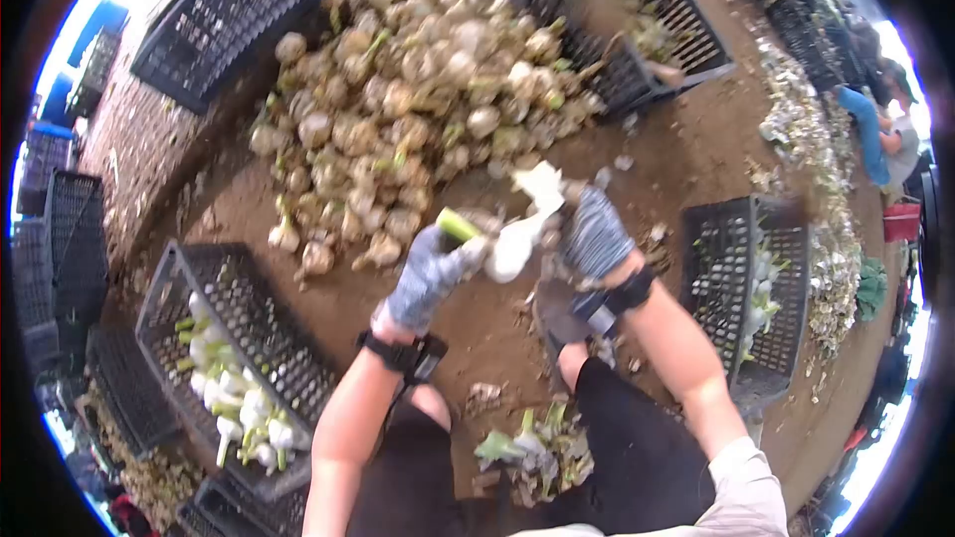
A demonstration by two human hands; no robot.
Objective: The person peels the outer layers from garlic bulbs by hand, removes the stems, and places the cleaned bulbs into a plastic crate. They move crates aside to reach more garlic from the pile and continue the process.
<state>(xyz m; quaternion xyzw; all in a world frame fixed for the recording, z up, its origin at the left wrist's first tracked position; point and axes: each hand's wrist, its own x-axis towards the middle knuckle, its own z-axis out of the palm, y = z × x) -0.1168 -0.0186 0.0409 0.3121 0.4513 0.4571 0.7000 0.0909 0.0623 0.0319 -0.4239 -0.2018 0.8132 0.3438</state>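
Brown, bare earth floor (482, 343) across most of the scene, with a broad heap of dry-skinned garlic (383, 109) on its far side. Around it, black mesh plastic: far-left crate (239, 25) standing tilted, far-right crate (696, 30) with dry plant matter inside, left crate (264, 323) loaded with whitish, green-stemmed bulbs (244, 403), right crate (718, 273) with paler and green produce. Leafy scraps (542, 452) at the near side, between the legs. Just near of the heap, above bare earth, two hands in grey gloves: left grip (430, 276) closed and pinching the stalk end, right grip (597, 234) pressed together on loose skin, exact finger contact too blurred to tell. Dark wristband (398, 352) below the left glove. Between both hands, one white garlic bulb (510, 253), with a short green stalk (459, 225) toward the left and pale skin (542, 187) toward the far side. Probably light, firm in the body, stiff at the stalk, papery and easily torn outside, perhaps slippery where smooth; liable to bruise under hard squeezing. Best held at the stalk's base or cupped round the widest part. No readable brand, label or writing anywhere.
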